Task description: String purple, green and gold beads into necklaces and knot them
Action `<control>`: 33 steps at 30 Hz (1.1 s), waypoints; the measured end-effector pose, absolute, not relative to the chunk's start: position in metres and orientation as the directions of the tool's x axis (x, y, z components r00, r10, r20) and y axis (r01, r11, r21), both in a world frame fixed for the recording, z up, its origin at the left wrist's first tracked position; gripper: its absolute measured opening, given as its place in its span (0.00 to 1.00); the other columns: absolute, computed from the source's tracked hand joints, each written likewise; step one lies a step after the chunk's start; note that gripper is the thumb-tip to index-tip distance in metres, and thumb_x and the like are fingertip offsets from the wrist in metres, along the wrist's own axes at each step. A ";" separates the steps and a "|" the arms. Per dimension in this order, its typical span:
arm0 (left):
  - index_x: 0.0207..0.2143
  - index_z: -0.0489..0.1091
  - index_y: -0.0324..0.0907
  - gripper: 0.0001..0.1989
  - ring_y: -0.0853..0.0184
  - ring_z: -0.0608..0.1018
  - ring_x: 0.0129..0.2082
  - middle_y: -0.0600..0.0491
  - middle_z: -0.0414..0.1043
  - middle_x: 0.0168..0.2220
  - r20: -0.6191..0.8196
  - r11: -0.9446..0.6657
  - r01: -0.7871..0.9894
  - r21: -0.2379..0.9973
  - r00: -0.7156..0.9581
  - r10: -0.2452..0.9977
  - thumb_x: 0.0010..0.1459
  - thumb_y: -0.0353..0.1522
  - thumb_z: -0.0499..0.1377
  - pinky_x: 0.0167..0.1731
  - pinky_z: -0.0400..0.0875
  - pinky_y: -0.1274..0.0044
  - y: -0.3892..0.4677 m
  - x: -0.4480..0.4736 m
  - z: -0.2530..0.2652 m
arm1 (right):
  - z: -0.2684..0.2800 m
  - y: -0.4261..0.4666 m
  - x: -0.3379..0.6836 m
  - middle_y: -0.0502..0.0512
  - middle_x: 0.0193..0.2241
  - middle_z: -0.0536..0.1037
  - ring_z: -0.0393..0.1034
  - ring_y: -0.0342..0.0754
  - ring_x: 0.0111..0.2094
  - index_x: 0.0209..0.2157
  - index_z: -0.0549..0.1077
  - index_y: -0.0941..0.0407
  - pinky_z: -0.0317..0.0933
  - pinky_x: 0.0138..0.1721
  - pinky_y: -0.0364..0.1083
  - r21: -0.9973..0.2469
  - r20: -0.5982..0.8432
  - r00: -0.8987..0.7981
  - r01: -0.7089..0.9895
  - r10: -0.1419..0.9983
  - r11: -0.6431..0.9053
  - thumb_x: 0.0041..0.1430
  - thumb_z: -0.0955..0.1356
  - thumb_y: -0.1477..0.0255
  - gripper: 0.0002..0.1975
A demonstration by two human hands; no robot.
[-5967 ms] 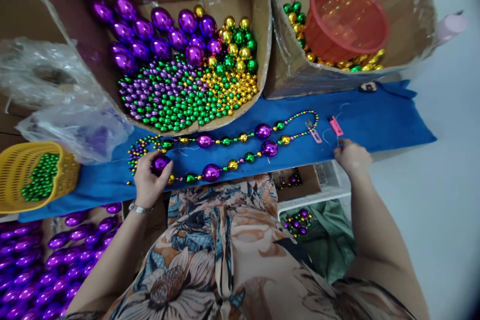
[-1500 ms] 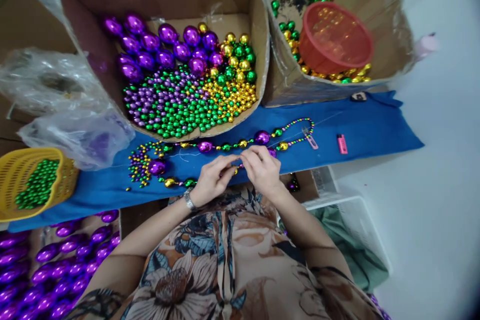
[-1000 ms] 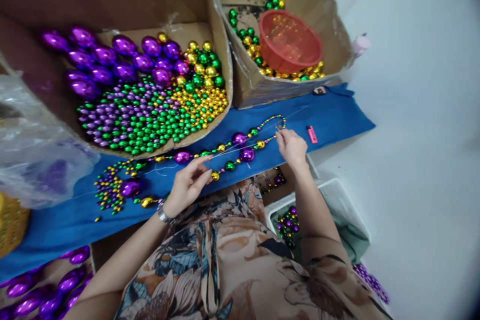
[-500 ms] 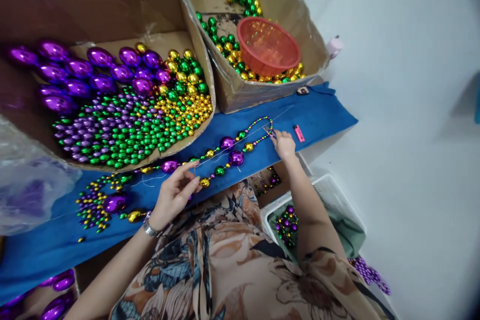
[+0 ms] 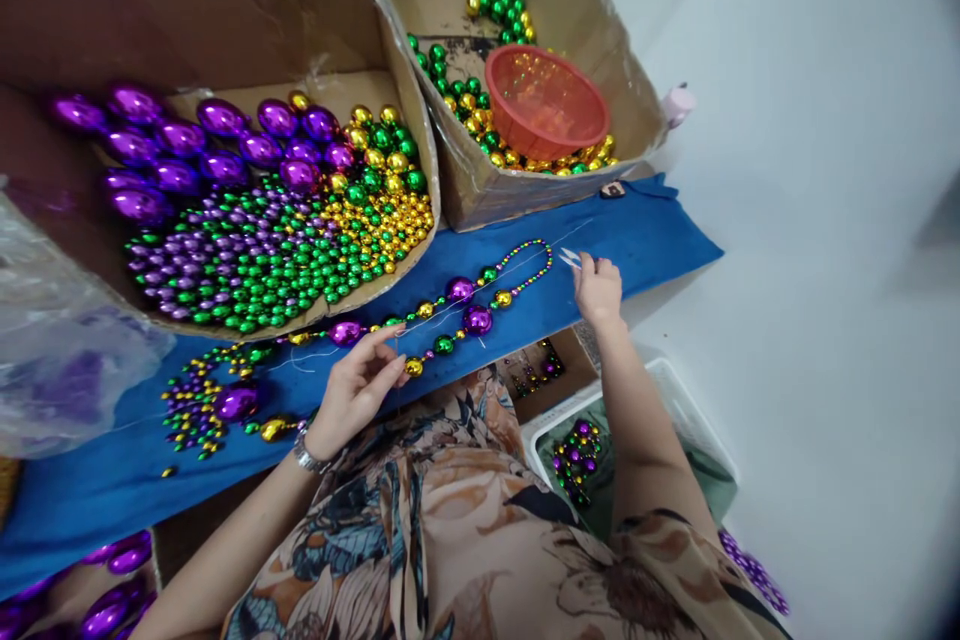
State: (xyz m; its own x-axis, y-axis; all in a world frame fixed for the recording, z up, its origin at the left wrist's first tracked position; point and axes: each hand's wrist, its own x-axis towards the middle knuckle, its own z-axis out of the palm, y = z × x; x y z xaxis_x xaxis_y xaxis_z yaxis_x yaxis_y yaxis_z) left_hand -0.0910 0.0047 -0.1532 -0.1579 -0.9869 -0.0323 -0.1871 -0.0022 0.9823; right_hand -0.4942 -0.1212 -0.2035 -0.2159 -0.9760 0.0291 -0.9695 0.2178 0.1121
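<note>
A bead necklace (image 5: pixel 477 320) in purple, green and gold lies along the blue cloth, its small-bead loop at the far right end. My left hand (image 5: pixel 358 388) is closed at the necklace's near strand, thumb and fingers by a gold bead. Loose white thread (image 5: pixel 517 267) runs across the strands. Right of the loop, apart from it, my right hand (image 5: pixel 598 292) grips small scissors (image 5: pixel 570 258); two pale pointed blades stick out to the left, and their handles are hidden in the fist.
A cardboard box (image 5: pixel 411 250) of purple, green and gold beads stands behind the blue cloth (image 5: pixel 652 230). Beside it, another box (image 5: pixel 495 205) holds beads and a red plastic basket (image 5: pixel 551 100). Below right is a white crate (image 5: pixel 660 370). Small beads (image 5: pixel 195 405) lie at left.
My right hand has moved right, away from the necklace loop, with the scissors. It now covers the spot where a pink lighter lay. My left hand stays at the necklace.
</note>
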 end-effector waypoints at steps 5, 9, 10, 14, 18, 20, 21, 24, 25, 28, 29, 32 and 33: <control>0.55 0.67 0.41 0.21 0.70 0.78 0.26 0.56 0.71 0.27 -0.028 0.006 -0.200 0.980 -0.165 -0.986 0.61 0.37 0.60 0.27 0.73 0.79 0.005 -0.094 -0.147 | -0.202 -0.133 -0.479 0.73 0.48 0.67 0.60 0.59 0.46 0.63 0.61 0.58 0.53 0.43 0.53 0.166 0.053 -0.118 -0.978 -0.992 0.125 0.70 0.50 0.65 0.26; 0.55 0.66 0.42 0.20 0.70 0.78 0.25 0.56 0.71 0.27 -0.007 0.025 -0.196 0.980 -0.162 -0.987 0.61 0.36 0.59 0.27 0.73 0.79 0.006 -0.096 -0.147 | -0.203 -0.139 -0.471 0.73 0.48 0.67 0.59 0.59 0.47 0.63 0.61 0.59 0.51 0.43 0.53 0.202 0.014 -0.050 -0.978 -0.999 0.052 0.69 0.51 0.71 0.25; 0.55 0.66 0.42 0.20 0.70 0.78 0.26 0.57 0.71 0.27 -0.003 0.028 -0.193 0.981 -0.162 -0.987 0.61 0.36 0.59 0.27 0.73 0.79 0.007 -0.096 -0.147 | -0.203 -0.140 -0.470 0.73 0.48 0.67 0.59 0.58 0.47 0.63 0.61 0.59 0.51 0.43 0.53 0.203 0.011 -0.045 -0.978 -0.999 0.046 0.69 0.51 0.72 0.25; 0.55 0.66 0.42 0.20 0.71 0.78 0.26 0.57 0.70 0.27 0.002 0.031 -0.181 0.983 -0.158 -0.987 0.61 0.36 0.59 0.27 0.73 0.80 0.008 -0.096 -0.149 | -0.198 -0.138 -0.474 0.72 0.47 0.68 0.60 0.59 0.47 0.62 0.62 0.57 0.52 0.42 0.53 0.177 0.067 -0.100 -0.978 -0.993 0.110 0.70 0.51 0.68 0.25; 0.55 0.66 0.43 0.20 0.70 0.78 0.26 0.57 0.71 0.27 0.004 0.033 -0.179 0.983 -0.162 -0.987 0.61 0.36 0.59 0.28 0.73 0.80 0.008 -0.095 -0.150 | -0.195 -0.134 -0.484 0.71 0.47 0.68 0.60 0.59 0.46 0.62 0.63 0.56 0.53 0.42 0.53 0.156 0.071 -0.128 -0.978 -0.989 0.138 0.70 0.51 0.64 0.26; 0.55 0.66 0.43 0.20 0.70 0.78 0.26 0.57 0.71 0.27 0.000 0.031 -0.183 0.983 -0.165 -0.986 0.61 0.35 0.59 0.28 0.73 0.79 0.008 -0.094 -0.151 | -0.197 -0.132 -0.486 0.71 0.47 0.68 0.60 0.59 0.46 0.62 0.63 0.57 0.52 0.42 0.54 0.171 0.062 -0.114 -0.978 -0.991 0.123 0.70 0.51 0.66 0.25; 0.56 0.66 0.43 0.20 0.70 0.78 0.26 0.57 0.71 0.27 -0.002 0.029 -0.185 0.982 -0.164 -0.986 0.61 0.35 0.59 0.28 0.73 0.79 0.008 -0.094 -0.151 | -0.199 -0.131 -0.486 0.71 0.47 0.68 0.60 0.59 0.46 0.61 0.63 0.57 0.52 0.42 0.54 0.182 0.064 -0.104 -0.977 -0.993 0.114 0.70 0.51 0.67 0.25; 0.56 0.66 0.43 0.20 0.70 0.78 0.26 0.57 0.71 0.28 -0.008 0.024 -0.189 0.982 -0.165 -0.986 0.61 0.35 0.59 0.28 0.73 0.79 0.009 -0.094 -0.151 | -0.205 -0.133 -0.482 0.71 0.46 0.68 0.59 0.58 0.46 0.62 0.62 0.57 0.51 0.42 0.53 0.206 0.075 -0.067 -0.975 -0.995 0.081 0.69 0.51 0.71 0.24; 0.56 0.66 0.44 0.20 0.71 0.78 0.26 0.57 0.71 0.28 -0.008 0.024 -0.192 0.981 -0.166 -0.986 0.61 0.35 0.59 0.28 0.73 0.80 0.010 -0.094 -0.150 | -0.207 -0.135 -0.481 0.70 0.46 0.69 0.59 0.58 0.46 0.62 0.62 0.57 0.51 0.42 0.53 0.208 0.078 -0.056 -0.975 -0.995 0.071 0.69 0.51 0.71 0.24; 0.55 0.66 0.43 0.20 0.71 0.78 0.26 0.57 0.70 0.28 -0.002 0.033 -0.201 0.979 -0.172 -0.985 0.61 0.35 0.59 0.29 0.73 0.80 0.011 -0.094 -0.148 | -0.211 -0.141 -0.478 0.70 0.46 0.69 0.60 0.57 0.46 0.60 0.64 0.58 0.51 0.42 0.53 0.208 0.078 -0.046 -0.976 -0.996 0.061 0.69 0.50 0.73 0.25; 0.55 0.67 0.43 0.20 0.71 0.78 0.26 0.57 0.70 0.28 0.000 0.035 -0.201 0.979 -0.173 -0.985 0.61 0.35 0.59 0.29 0.73 0.81 0.011 -0.094 -0.148 | -0.213 -0.142 -0.478 0.70 0.45 0.69 0.60 0.57 0.45 0.60 0.65 0.58 0.51 0.41 0.52 0.203 0.074 -0.049 -0.977 -0.996 0.063 0.69 0.50 0.72 0.25; 0.55 0.67 0.42 0.20 0.71 0.78 0.26 0.57 0.70 0.28 0.000 0.032 -0.191 0.981 -0.165 -0.986 0.61 0.34 0.60 0.29 0.73 0.81 0.012 -0.094 -0.148 | -0.218 -0.140 -0.484 0.70 0.43 0.70 0.62 0.56 0.44 0.57 0.68 0.58 0.52 0.41 0.51 0.175 0.047 -0.063 -0.982 -0.997 0.070 0.70 0.51 0.68 0.24; 0.55 0.67 0.42 0.20 0.71 0.78 0.26 0.57 0.70 0.28 -0.001 0.029 -0.183 0.983 -0.161 -0.987 0.61 0.34 0.60 0.29 0.73 0.81 0.012 -0.094 -0.148 | -0.221 -0.138 -0.487 0.69 0.43 0.71 0.62 0.55 0.43 0.57 0.69 0.58 0.53 0.41 0.51 0.162 0.045 -0.074 -0.983 -0.996 0.081 0.70 0.51 0.67 0.24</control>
State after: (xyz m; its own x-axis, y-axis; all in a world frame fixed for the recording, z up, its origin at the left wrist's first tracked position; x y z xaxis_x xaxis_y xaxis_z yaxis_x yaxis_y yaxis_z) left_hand -0.0939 0.0120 -0.1475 -0.1612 -0.9869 -0.0011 -0.1833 0.0288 0.9826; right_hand -0.4866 -0.1378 -0.2212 -0.0743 -0.9962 0.0451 -0.9834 0.0807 0.1625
